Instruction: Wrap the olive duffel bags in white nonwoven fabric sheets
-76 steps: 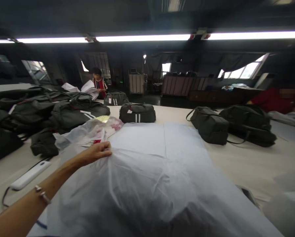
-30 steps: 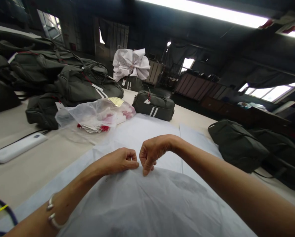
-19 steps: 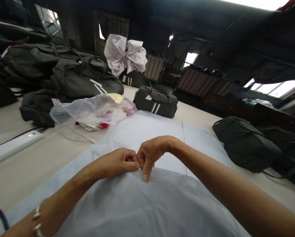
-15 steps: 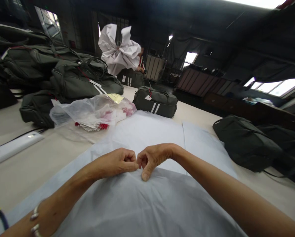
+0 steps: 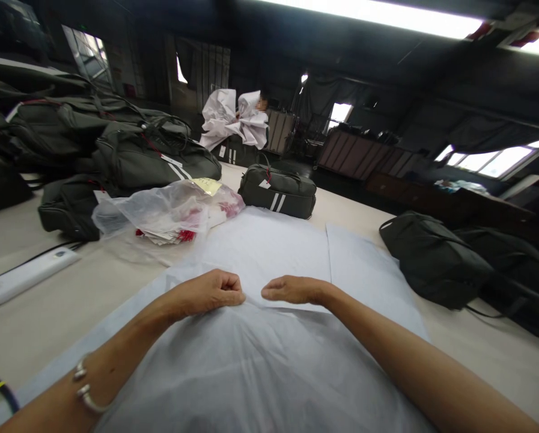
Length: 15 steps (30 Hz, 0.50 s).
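Observation:
My left hand (image 5: 217, 290) is closed in a pinch on the upper edge of a thin, wrinkled greyish-white sheet (image 5: 251, 367), which spreads toward my body. A little to the right, my right hand (image 5: 296, 290) is held low over the sheet's edge. Its fingers and thumb are pressed together and point left; whatever lies between them is hidden. A gap separates the two hands. Beyond them, pale flat sheets (image 5: 278, 240) cover the table.
A clear plastic bag (image 5: 161, 198) of tags lies ahead on the left. Dark green bags (image 5: 278, 189) stand at the back, on the left and on the right (image 5: 431, 258). A white device (image 5: 30, 273) lies at left. Across the table, crumpled white paper (image 5: 237, 120) partly hides another person.
My right hand has moved right, away from the left hand, and its thumb has drawn in toward the fingers. The left hand keeps its pinch. The white paper at the back has come down.

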Motion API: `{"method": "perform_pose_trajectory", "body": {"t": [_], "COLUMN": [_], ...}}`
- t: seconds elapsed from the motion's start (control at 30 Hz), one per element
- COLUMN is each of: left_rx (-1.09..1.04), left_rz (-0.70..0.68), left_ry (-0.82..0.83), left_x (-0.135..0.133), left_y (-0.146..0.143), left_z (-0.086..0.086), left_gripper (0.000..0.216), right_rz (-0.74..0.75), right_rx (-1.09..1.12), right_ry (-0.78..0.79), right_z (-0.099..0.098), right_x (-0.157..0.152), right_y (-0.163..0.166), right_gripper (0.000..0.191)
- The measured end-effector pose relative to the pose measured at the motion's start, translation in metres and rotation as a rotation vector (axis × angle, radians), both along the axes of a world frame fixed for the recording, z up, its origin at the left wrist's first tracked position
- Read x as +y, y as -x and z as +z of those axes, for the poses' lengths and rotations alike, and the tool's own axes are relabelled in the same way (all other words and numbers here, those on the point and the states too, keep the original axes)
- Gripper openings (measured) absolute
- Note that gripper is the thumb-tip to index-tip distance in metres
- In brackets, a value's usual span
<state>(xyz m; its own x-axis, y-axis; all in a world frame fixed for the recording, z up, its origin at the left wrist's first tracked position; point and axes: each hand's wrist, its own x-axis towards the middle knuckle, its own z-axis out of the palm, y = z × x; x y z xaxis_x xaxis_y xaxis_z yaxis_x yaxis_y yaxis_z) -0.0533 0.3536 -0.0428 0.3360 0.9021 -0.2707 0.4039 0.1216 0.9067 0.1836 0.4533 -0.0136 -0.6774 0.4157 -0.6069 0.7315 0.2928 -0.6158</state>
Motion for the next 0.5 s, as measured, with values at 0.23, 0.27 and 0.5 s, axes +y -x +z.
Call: {"method": "perform_pose_trajectory", "body": {"t": [0.23, 0.27, 0.5], "left_rx": [0.071, 0.159, 0.738], "left_rz": [0.038, 0.052, 0.446], "left_ry": [-0.079, -0.123, -0.492], "left_x": [0.004, 0.004, -0.043], "left_y": [0.0, 0.002, 0.051], "left_z": [-0.012, -0.012, 0.022], "left_gripper": [0.037, 0.038, 0.035], "right_rz": [0.166, 0.18, -0.364], "right_rx": [0.174, 0.133, 0.167], "right_ry": [0.08, 0.046, -0.449], "right_z": [0.019, 0.018, 0.058], "right_x": [-0.026, -0.029, -0.018], "right_y": [0.003, 0.003, -0.087], "right_gripper": [0.072, 0.074, 0.083]}}
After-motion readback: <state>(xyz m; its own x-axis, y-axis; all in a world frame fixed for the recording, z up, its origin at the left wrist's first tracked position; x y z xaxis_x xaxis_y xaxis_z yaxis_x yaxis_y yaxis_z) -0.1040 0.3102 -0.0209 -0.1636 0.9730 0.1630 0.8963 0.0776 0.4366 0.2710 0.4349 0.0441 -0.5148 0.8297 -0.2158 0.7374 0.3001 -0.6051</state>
